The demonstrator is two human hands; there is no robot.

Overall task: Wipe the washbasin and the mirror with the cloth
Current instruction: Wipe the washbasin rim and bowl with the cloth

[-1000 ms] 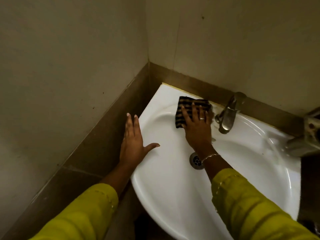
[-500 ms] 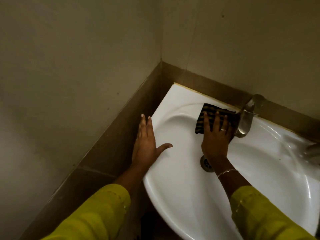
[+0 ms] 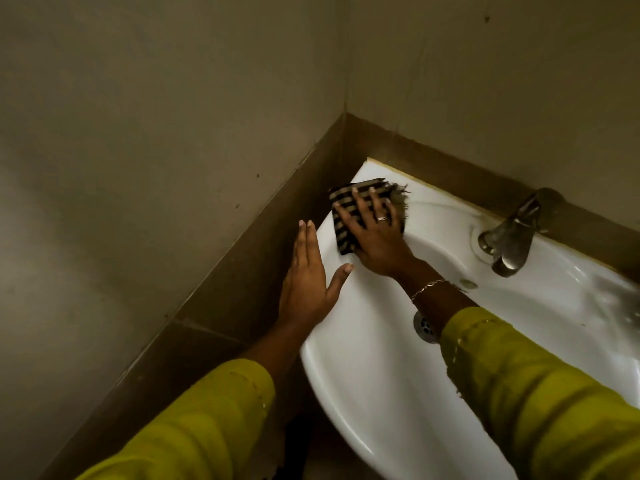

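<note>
A person in yellow-green long sleeves works at a white ceramic corner washbasin (image 3: 363, 393) set against dull beige walls (image 3: 138, 133) edged with a dark brown tiled band (image 3: 242, 271). Left of the hand on the cloth, the left sleeve (image 3: 194, 427) leads to the left hand (image 3: 306, 278). That hand lies flat on the basin's left rim, fingers straight and together, thumb splayed onto the white ceramic, and it holds nothing. Its thumb tip sits just beside the heel of the right hand (image 3: 377, 237). Under the right hand's fingers lies the folded black-and-tan striped cloth (image 3: 343, 237), on the basin's back-left rim close to the corner where the walls meet. A frayed edge of the cloth shows beyond the fingertips and a striped side pokes out left of the palm. The right hand presses down on the cloth with spread, nearly straight fingers, not curled round it, and a ring (image 3: 382, 218) is on one finger. Behind that hand a thin metal bracelet (image 3: 427, 287) circles the wrist, and below the forearm the round metal drain (image 3: 424, 327) shows partly in the bowl. Well to the right of the pressing hand a grey metal tap (image 3: 509, 237) stands on the back rim, spout over the bowl. The right sleeve (image 3: 536, 393) fills the lower right corner
</note>
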